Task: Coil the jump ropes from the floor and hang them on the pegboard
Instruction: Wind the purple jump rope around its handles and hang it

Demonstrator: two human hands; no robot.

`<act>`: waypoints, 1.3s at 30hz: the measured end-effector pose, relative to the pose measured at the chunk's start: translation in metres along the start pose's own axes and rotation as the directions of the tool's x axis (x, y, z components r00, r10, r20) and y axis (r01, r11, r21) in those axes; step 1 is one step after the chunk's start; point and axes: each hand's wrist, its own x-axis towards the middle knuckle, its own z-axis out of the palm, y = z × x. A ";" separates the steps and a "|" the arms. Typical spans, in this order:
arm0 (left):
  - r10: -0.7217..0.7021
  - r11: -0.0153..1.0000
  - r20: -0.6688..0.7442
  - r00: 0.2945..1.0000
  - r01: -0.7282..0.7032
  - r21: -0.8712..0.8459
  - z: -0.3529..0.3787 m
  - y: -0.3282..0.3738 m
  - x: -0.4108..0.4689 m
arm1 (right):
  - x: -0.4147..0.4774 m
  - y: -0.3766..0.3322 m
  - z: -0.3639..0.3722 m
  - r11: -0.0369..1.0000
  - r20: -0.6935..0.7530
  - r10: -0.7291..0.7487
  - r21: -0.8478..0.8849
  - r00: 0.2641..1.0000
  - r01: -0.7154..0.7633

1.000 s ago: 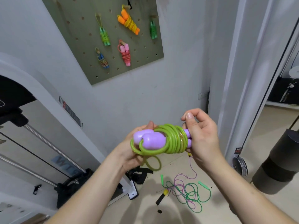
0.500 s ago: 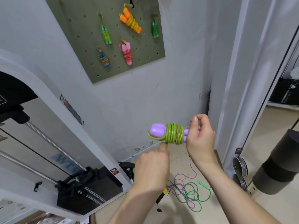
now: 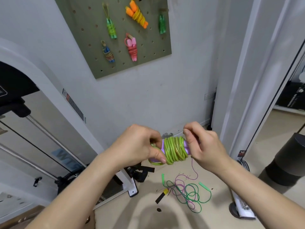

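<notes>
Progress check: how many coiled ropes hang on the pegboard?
5: light green rope upper left, orange-handled rope top middle, dark green rope right, blue rope lower left, pink rope lower middle. Pegboard top is cropped; more may hang above.

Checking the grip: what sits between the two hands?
In the head view, the green rope coiled round purple handles fills the gap between left hand and right hand.

We see soft, even indoor light, a faint shadow on the floor [image 3: 148, 219] below the pegboard [image 3: 148, 63], and bent, blurred edges right of it.
</notes>
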 end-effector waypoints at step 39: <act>0.281 0.895 -0.055 0.958 -0.241 0.376 0.008 -0.144 0.002 | 0.091 -0.011 0.136 0.719 0.233 0.688 -0.351 0.688 -0.600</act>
